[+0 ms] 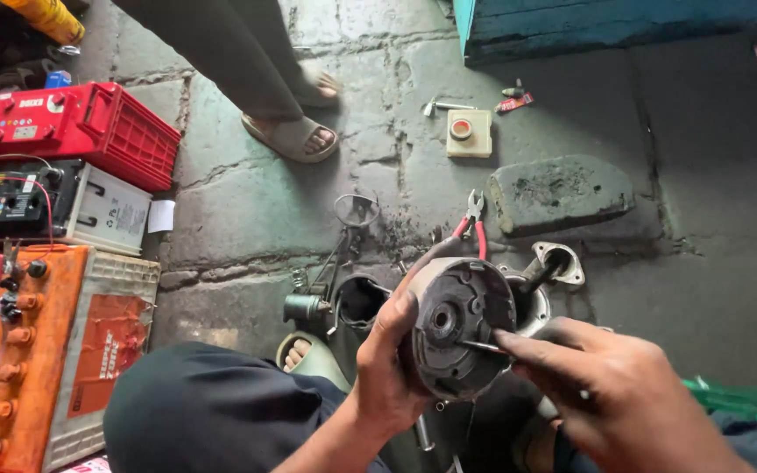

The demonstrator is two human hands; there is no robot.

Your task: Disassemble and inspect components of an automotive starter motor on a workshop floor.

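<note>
gripping the round dark motor housing [459,326] from its left side, the left hand [389,359] held it up above the floor, fingers wrapped on its rim. the right hand [606,385] pinched a thin metal tool [482,347] whose tip touched the housing's face. just behind lay red-handled pliers [473,223] and a metal flange piece [558,263]. the floor [247,201] was rough grey stone, stained and cracked, with a loose stone block [561,193] and a blue wall base [606,22] beyond. at left stood three batteries: one red [72,123], one black-and-white [54,206], one orange [54,350]. another person's two sandalled feet [295,131] stood near.
</note>
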